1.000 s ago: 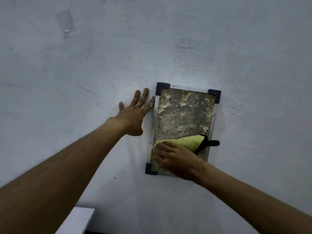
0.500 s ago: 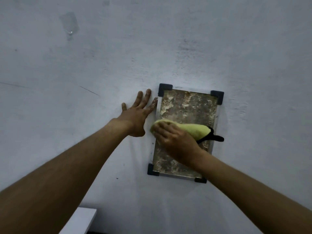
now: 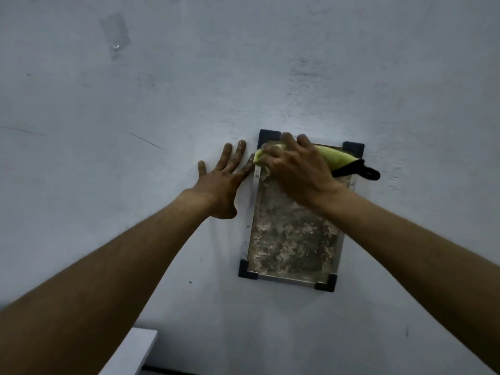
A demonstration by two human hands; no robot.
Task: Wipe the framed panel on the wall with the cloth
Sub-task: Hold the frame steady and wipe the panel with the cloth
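Observation:
A framed panel [image 3: 292,239] hangs on the pale wall, with a metal rim, black corner caps and a blotchy grey-white surface. My right hand [image 3: 297,169] presses a yellow-green cloth [image 3: 334,156] with a black edge and loop flat against the top of the panel. The cloth pokes out to the left and right of that hand. My left hand [image 3: 224,180] lies flat on the wall just left of the frame, fingers spread and pointing up, its outer fingers touching the frame's left edge.
A strip of clear tape [image 3: 116,35] sticks to the wall at the upper left. A white ledge corner [image 3: 130,350] shows at the bottom left. The wall [image 3: 405,77] around the panel is plain, with faint scuffs.
My right hand has slid the cloth up the panel from its lower part to its top edge. The left hand has stayed flat on the wall.

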